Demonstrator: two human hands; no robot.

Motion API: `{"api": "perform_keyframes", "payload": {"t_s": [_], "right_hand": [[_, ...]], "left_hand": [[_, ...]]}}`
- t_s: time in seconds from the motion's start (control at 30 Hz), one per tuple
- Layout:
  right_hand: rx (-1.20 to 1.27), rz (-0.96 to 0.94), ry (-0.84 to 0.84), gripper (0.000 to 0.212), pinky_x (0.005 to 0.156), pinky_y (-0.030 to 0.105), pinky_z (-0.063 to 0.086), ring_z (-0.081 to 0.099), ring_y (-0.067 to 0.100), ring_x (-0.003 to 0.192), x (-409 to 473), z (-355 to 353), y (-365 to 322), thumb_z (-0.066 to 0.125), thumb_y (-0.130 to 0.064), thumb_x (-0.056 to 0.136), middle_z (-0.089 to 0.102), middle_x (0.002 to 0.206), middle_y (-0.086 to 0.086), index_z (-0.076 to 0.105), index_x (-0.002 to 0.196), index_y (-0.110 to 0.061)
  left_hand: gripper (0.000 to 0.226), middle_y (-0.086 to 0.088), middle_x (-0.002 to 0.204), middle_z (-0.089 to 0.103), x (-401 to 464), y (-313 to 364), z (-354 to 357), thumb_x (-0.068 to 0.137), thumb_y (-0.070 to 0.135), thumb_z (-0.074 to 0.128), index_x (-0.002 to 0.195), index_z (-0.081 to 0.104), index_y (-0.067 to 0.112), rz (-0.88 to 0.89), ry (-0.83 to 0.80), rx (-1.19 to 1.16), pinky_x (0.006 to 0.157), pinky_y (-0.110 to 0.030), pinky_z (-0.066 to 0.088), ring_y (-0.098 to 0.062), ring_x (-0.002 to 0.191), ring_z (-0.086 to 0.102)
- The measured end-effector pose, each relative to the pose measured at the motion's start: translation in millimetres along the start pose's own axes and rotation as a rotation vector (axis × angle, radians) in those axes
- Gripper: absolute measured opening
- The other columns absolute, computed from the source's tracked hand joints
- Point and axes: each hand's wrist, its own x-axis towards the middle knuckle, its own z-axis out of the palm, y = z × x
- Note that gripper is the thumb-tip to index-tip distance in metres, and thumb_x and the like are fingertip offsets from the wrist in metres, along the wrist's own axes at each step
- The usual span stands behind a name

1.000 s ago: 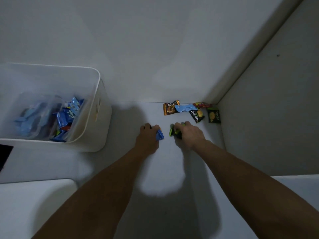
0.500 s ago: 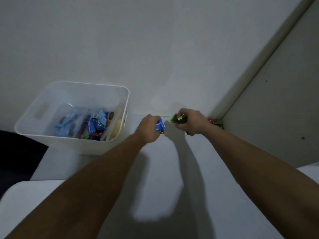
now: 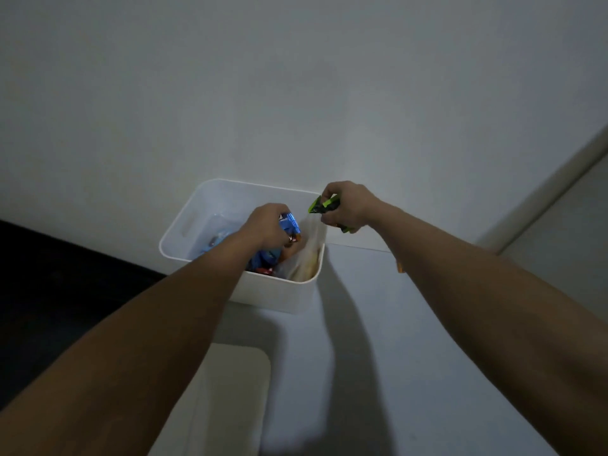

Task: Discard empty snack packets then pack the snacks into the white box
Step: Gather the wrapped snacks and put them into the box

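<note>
Pale and dim, the white surface (image 3: pixel 378 373) fills the lower view, with a cream rounded slab (image 3: pixel 227 399) nearest and two long forearm shadows crossing toward it. Beyond the slab stands the white box (image 3: pixel 273 292), rounded at its corners, with a slot handle in its left wall. It holds blue snack packets (image 3: pixel 263 258), a red one, and a clear bag along its right wall.

Over the box's open top the left hand (image 3: pixel 268 227) curls its fingers round a blue packet (image 3: pixel 290 225) with an orange-brown end. Just right of the box's far right corner, the right hand (image 3: pixel 348 205) pinches a black and lime-green packet (image 3: pixel 324 205), its end pointing left over the rim.

Left of the box the surface ends at a dark drop. Behind it rises a plain wall, and a slanted frame edge runs at far right. Bare surface lies open in front of and to the right of the box. A small orange scrap (image 3: pixel 400 267) peeks from behind the right forearm.

Half a second ago both hands were right of the box, near the corner where the loose snacks lay. Now both have swung left with the same packets, the left one above the box, and the corner pile is out of sight.
</note>
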Motion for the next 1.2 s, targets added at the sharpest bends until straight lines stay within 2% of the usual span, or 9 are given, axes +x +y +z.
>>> {"api": "perform_keyframes", "payload": {"t_s": [0.1, 0.23, 0.33, 0.4, 0.57, 0.7, 0.8, 1.0, 1.2], "right_hand": [[-0.021, 0.009, -0.011, 0.031, 0.045, 0.029, 0.056, 0.066, 0.025, 0.068, 11, 20, -24, 0.071, -0.021, 0.078, 0.059, 0.100, 0.007, 0.061, 0.107, -0.019], [-0.067, 0.026, -0.021, 0.032, 0.052, 0.028, 0.052, 0.062, 0.023, 0.080, 28, 44, -42, 0.073, -0.024, 0.078, 0.061, 0.108, 0.008, 0.062, 0.107, -0.017], [-0.052, 0.039, -0.054, 0.049, 0.085, 0.038, 0.055, 0.062, 0.028, 0.105, 39, 56, -49, 0.075, -0.039, 0.079, 0.061, 0.115, 0.008, 0.059, 0.119, -0.016], [-0.039, 0.065, -0.057, 0.061, 0.098, 0.040, 0.049, 0.057, 0.030, 0.117, 43, 61, -51, 0.068, -0.044, 0.085, 0.057, 0.129, 0.011, 0.050, 0.133, -0.012], [0.107, 0.150, -0.024, 0.044, 0.078, 0.047, 0.059, 0.067, 0.041, 0.095, 43, 60, -49, 0.056, -0.026, 0.095, 0.055, 0.129, 0.019, 0.048, 0.131, -0.001], [0.178, 0.153, 0.001, 0.047, 0.075, 0.047, 0.060, 0.067, 0.039, 0.092, 34, 47, -38, 0.058, -0.024, 0.094, 0.050, 0.134, 0.020, 0.047, 0.135, -0.003], [0.206, 0.151, 0.017, 0.048, 0.070, 0.046, 0.061, 0.069, 0.036, 0.088, 25, 34, -27, 0.063, -0.027, 0.091, 0.054, 0.129, 0.017, 0.051, 0.131, -0.006], [0.227, 0.188, 0.011, 0.049, 0.070, 0.045, 0.061, 0.069, 0.030, 0.092, -1, 4, 10, 0.065, -0.025, 0.090, 0.065, 0.108, 0.017, 0.051, 0.132, -0.004], [0.217, 0.249, 0.026, 0.049, 0.073, 0.046, 0.061, 0.068, 0.026, 0.093, -33, -27, 66, 0.065, -0.024, 0.089, 0.065, 0.105, 0.017, 0.050, 0.131, -0.003]], "left_hand": [[0.030, -0.014, 0.102, 0.065, -5, -22, -8, 0.070, 0.013, 0.078, 0.098, 0.066, 0.010, -0.026, -0.020, -0.025, 0.070, -0.024, 0.037, -0.031, 0.094, 0.060], [0.034, -0.013, 0.102, 0.066, -6, -48, -7, 0.070, 0.012, 0.081, 0.099, 0.064, 0.012, -0.094, -0.050, -0.120, 0.070, -0.027, 0.042, -0.022, 0.084, 0.058], [0.062, -0.014, 0.122, 0.061, -8, -62, -5, 0.069, 0.016, 0.082, 0.125, 0.054, 0.015, -0.146, -0.105, -0.215, 0.086, -0.031, 0.049, -0.024, 0.100, 0.058], [0.080, -0.011, 0.140, 0.049, -12, -66, -5, 0.076, 0.025, 0.078, 0.143, 0.035, 0.017, -0.167, -0.145, -0.238, 0.103, -0.038, 0.040, -0.027, 0.123, 0.050], [0.076, -0.008, 0.155, 0.029, -8, -71, -2, 0.089, 0.038, 0.062, 0.149, 0.023, 0.014, -0.250, -0.067, -0.305, 0.113, -0.037, 0.026, -0.027, 0.139, 0.031], [0.061, -0.013, 0.150, 0.036, -3, -66, -3, 0.094, 0.039, 0.053, 0.144, 0.035, 0.009, -0.275, 0.012, -0.398, 0.113, -0.041, 0.032, -0.029, 0.135, 0.039], [0.058, -0.015, 0.147, 0.042, -1, -58, -3, 0.095, 0.039, 0.050, 0.142, 0.039, 0.006, -0.257, 0.035, -0.360, 0.110, -0.037, 0.033, -0.029, 0.132, 0.043], [0.056, -0.016, 0.131, 0.057, 7, -17, 5, 0.087, 0.041, 0.062, 0.130, 0.053, 0.007, -0.198, 0.027, -0.325, 0.104, -0.037, 0.043, -0.029, 0.118, 0.055], [0.054, -0.011, 0.119, 0.063, 14, 51, 36, 0.081, 0.040, 0.069, 0.125, 0.058, 0.010, -0.088, -0.043, -0.295, 0.096, -0.032, 0.045, -0.026, 0.109, 0.059]]}}
